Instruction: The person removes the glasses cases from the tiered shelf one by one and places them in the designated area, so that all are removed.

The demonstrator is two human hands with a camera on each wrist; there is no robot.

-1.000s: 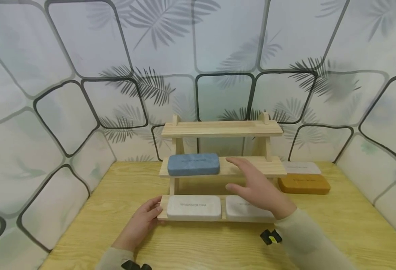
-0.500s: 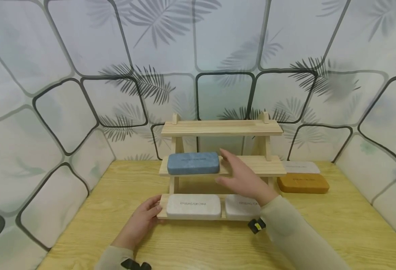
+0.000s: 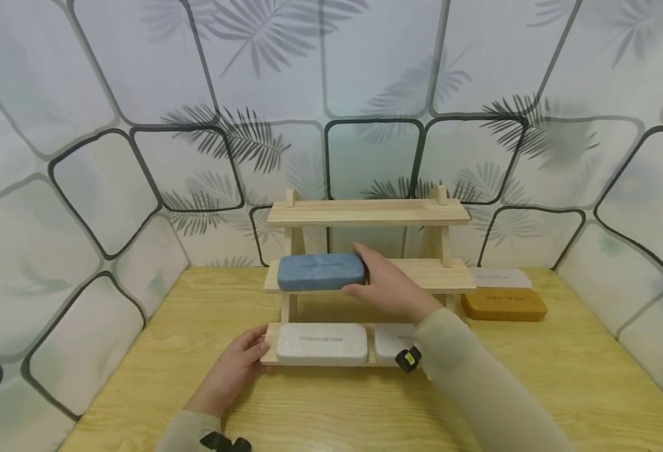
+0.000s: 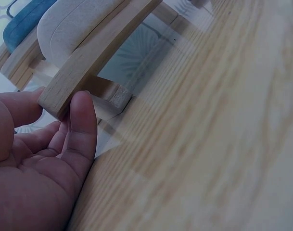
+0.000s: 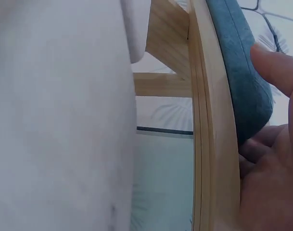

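Observation:
A blue glasses case [image 3: 320, 272] lies on the left half of the middle tier of a wooden three-tier display stand [image 3: 368, 213]. My right hand [image 3: 390, 285] grips the case's right end, thumb at its front and fingers behind; in the right wrist view the fingers go partly out of sight behind the blue case [image 5: 245, 72]. Down at the lowest tier, my left hand [image 3: 232, 370] pinches the left end of the board [image 4: 88, 57] between thumb and fingers. Two white glasses cases stand on that tier, the left one [image 3: 321, 343] fully visible, the right one [image 3: 388, 339] partly covered by my right sleeve.
On the table to the right of the stand, an orange glasses case [image 3: 503, 304] lies in front of a white one [image 3: 501, 278]. The top tier [image 3: 368, 213] is bare wood. Patterned fabric [image 3: 373, 157] encloses the back and sides of the wooden table [image 3: 320, 414].
My right hand has moved left along the middle tier, from beside the blue glasses case to its right end, and now grips it. My left hand stays on the lowest board.

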